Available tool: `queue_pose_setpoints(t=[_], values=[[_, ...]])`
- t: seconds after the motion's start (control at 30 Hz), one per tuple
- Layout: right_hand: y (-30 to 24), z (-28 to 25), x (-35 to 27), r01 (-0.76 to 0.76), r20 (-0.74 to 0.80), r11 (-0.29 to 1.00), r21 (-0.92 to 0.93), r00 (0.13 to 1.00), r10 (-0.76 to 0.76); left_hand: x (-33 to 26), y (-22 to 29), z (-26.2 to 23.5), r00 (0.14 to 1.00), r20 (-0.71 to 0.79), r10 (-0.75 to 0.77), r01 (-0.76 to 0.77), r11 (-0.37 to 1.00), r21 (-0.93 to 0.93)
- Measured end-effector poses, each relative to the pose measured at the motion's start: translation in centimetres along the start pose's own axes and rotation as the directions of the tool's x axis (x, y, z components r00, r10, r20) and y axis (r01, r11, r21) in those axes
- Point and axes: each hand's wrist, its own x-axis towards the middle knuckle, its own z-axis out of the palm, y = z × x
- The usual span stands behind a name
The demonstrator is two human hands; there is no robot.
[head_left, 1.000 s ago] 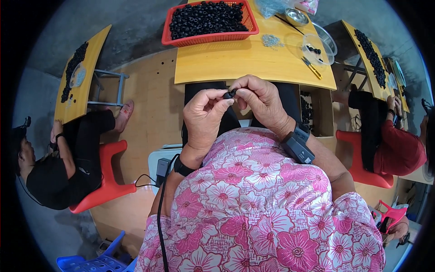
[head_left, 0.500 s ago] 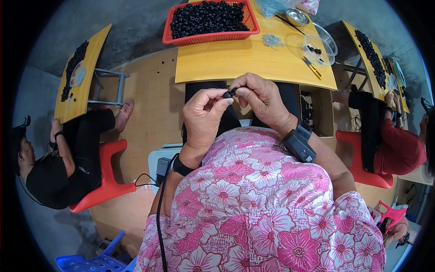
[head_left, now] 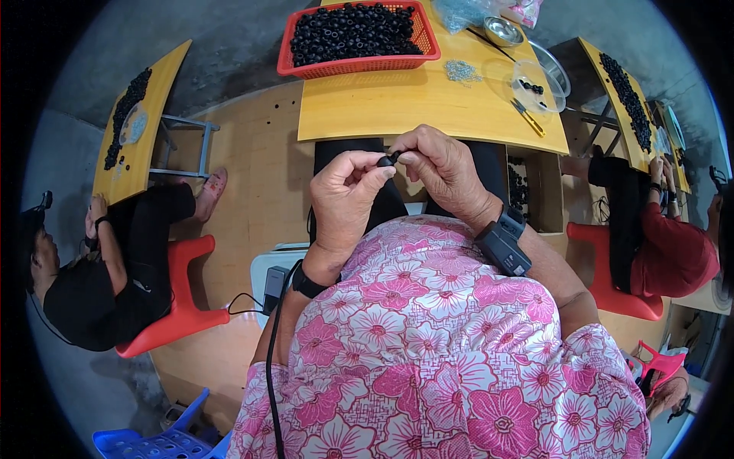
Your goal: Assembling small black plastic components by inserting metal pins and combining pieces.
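Note:
Just in front of the table's near edge, over my lap, both hands meet at a small round black part (head_left: 388,161). My left hand (head_left: 349,190) pinches it between thumb and forefinger. From the other side my right hand (head_left: 442,167) closes its thumb and forefinger on the part's right end, where fingertips cover some of it. Whether it is one piece or two joined pieces I cannot tell. On the yellow table (head_left: 367,115), a red basket (head_left: 359,69) holds a heap of similar black ring-shaped parts (head_left: 352,34).
Small silvery pieces (head_left: 462,71), a clear plastic tub (head_left: 556,90) with a few black parts, a yellow cutter (head_left: 529,118) and a metal bowl (head_left: 502,32) lie to the right. Below stands a cardboard box (head_left: 544,191). People sit at side tables (head_left: 149,122) left and right.
The black part has turned slightly between my fingertips, and more of its rounded side shows. Both hands stay in nearly the same place.

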Motion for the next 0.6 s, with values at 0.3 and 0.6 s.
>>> queue_pose_setpoints(t=[0.3,0.6], values=[[0.13,-0.44,0.21,-0.029,0.069,0.998,0.047,0.997,0.025,-0.14,-0.29,-0.02,0.999,0.019,-0.026,0.027,0.998,-0.051],[-0.15,-0.24,0.15,-0.120,0.036,0.977,0.176,0.993,0.115,-0.06,-0.31,0.04,1.000,0.007,0.003,-0.003,1.000,-0.018]])
